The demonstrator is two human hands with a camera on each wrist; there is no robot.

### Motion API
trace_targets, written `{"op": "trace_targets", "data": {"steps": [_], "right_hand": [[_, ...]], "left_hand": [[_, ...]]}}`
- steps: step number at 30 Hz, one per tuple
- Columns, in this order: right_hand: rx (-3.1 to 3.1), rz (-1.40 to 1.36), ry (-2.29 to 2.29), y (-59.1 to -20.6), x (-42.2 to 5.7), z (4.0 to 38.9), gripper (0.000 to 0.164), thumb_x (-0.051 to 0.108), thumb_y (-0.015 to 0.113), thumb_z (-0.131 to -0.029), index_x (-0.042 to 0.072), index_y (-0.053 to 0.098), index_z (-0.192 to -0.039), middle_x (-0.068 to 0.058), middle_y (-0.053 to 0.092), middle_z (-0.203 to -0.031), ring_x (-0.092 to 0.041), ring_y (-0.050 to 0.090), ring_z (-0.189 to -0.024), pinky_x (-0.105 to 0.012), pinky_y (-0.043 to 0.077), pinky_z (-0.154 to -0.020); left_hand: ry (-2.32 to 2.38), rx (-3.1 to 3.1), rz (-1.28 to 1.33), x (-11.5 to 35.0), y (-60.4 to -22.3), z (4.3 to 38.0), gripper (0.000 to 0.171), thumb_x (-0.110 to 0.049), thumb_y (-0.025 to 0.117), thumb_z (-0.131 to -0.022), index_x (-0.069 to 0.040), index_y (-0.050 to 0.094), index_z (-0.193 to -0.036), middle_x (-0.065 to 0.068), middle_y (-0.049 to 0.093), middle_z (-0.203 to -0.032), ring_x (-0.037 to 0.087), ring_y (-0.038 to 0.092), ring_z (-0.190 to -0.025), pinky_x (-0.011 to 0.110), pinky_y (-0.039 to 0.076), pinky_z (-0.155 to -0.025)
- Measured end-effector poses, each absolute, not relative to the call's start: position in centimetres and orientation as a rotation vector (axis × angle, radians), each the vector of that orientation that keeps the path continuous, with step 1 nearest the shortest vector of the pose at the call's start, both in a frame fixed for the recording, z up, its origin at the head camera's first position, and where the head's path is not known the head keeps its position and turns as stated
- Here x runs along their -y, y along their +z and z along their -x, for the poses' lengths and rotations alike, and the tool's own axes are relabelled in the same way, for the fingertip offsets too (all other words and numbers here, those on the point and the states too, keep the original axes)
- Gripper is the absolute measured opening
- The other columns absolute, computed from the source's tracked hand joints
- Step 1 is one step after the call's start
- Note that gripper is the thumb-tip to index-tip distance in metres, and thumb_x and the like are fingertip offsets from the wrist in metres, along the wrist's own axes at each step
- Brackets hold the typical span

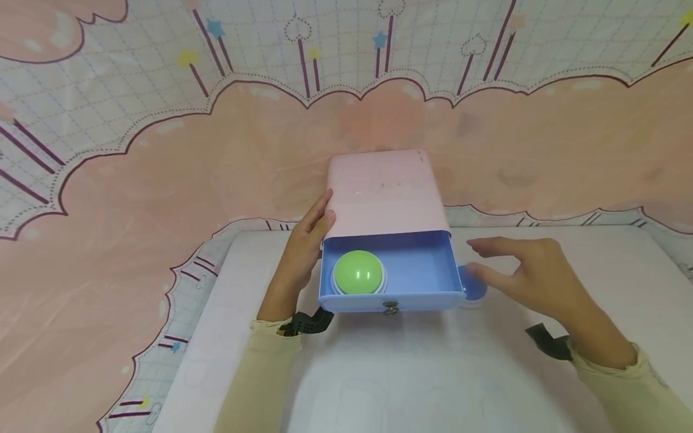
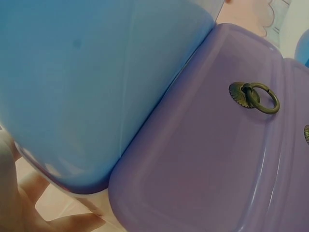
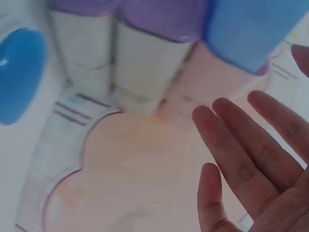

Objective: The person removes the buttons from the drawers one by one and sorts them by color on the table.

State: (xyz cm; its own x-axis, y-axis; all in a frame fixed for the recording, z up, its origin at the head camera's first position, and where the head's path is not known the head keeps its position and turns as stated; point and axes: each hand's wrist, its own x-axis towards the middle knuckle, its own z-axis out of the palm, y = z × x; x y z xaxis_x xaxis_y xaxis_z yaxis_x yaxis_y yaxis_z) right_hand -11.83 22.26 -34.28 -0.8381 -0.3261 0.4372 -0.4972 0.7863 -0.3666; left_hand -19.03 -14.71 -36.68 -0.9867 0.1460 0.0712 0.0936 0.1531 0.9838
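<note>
Near the surface's [image 1: 373, 379] far edge, we judge the drawer cabinet [image 1: 384, 192] stiff, light, best side-held; left hand [image 1: 302, 252], fingers extended, touches it; right hand [image 1: 533, 273], fingers parted, holds nothing.

across mid-frame, you have one left hand [image 1: 301, 252], one right hand [image 1: 535, 276], one pink cabinet [image 1: 384, 192], one open blue drawer [image 1: 428, 302], one green dome [image 1: 357, 272] and one blue dome [image 1: 474, 287]; probably two purple drawers [image 2: 198, 140], the second cropped at the left wrist view's right edge.
</note>
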Motion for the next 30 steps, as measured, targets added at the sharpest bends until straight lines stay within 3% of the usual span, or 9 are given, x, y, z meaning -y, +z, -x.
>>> {"op": "trace_targets", "data": {"steps": [6, 11, 17, 21, 26, 30], "right_hand": [[2.541, -0.643, 0.755, -32.4, -20.5, 11.5, 0.042, 0.031, 0.088, -0.078, 0.018, 0.078, -0.117, -0.005, 0.080, -0.100, -0.007, 0.056, -0.057, -0.021, 0.038, -0.050], [2.432, -0.732, 0.741, -31.4, -18.9, 11.4, 0.045, 0.030, 0.090, -0.072, 0.017, 0.080, -0.114, -0.002, 0.080, -0.097, -0.004, 0.055, -0.055, -0.015, 0.035, -0.054], [2.409, -0.834, 0.655, -30.1, -16.9, 11.3, 0.048, 0.040, 0.089, -0.073, 0.019, 0.080, -0.115, -0.001, 0.080, -0.090, 0.000, 0.030, -0.050, -0.020, 0.030, -0.050], [2.525, -0.835, 0.574, -29.3, -15.4, 11.2, 0.051, 0.050, 0.086, -0.075, 0.024, 0.078, -0.118, 0.001, 0.078, -0.084, -0.005, 0.044, -0.056, -0.024, 0.035, -0.054], [2.633, -0.890, 0.491, -28.6, -13.7, 11.2, 0.055, 0.060, 0.081, -0.078, 0.025, 0.077, -0.121, 0.000, 0.080, -0.100, -0.016, 0.068, -0.074, -0.030, 0.050, -0.063], [2.669, -0.952, 0.468, -28.3, -12.5, 11.5, 0.058, 0.063, 0.079, -0.079, 0.024, 0.076, -0.123, 0.001, 0.080, -0.106, -0.016, 0.069, -0.074, -0.031, 0.053, -0.063]], "left_hand": [[1.999, -2.359, -0.239, 14.9, -36.7, 18.9, 0.052, -0.052, 0.054, -0.102, -0.055, 0.037, -0.152, -0.015, 0.027, -0.167, 0.034, 0.032, -0.153, 0.074, 0.039, -0.102], [2.006, -2.345, -0.249, 14.7, -36.5, 18.8, 0.052, -0.051, 0.053, -0.103, -0.054, 0.037, -0.152, -0.015, 0.027, -0.167, 0.034, 0.032, -0.153, 0.073, 0.040, -0.103], [2.017, -2.333, -0.254, 14.6, -36.5, 18.9, 0.052, -0.050, 0.054, -0.103, -0.054, 0.037, -0.152, -0.015, 0.027, -0.167, 0.033, 0.033, -0.152, 0.070, 0.042, -0.103], [2.019, -2.329, -0.255, 14.6, -36.6, 19.0, 0.052, -0.050, 0.054, -0.103, -0.053, 0.037, -0.152, -0.014, 0.028, -0.167, 0.032, 0.033, -0.152, 0.070, 0.043, -0.103], [2.019, -2.322, -0.259, 14.6, -36.6, 19.0, 0.052, -0.049, 0.054, -0.103, -0.053, 0.037, -0.153, -0.014, 0.027, -0.167, 0.033, 0.034, -0.152, 0.070, 0.043, -0.103], [2.019, -2.318, -0.255, 14.7, -36.5, 19.0, 0.053, -0.049, 0.054, -0.103, -0.053, 0.037, -0.153, -0.014, 0.027, -0.167, 0.034, 0.034, -0.152, 0.070, 0.042, -0.103]]}}
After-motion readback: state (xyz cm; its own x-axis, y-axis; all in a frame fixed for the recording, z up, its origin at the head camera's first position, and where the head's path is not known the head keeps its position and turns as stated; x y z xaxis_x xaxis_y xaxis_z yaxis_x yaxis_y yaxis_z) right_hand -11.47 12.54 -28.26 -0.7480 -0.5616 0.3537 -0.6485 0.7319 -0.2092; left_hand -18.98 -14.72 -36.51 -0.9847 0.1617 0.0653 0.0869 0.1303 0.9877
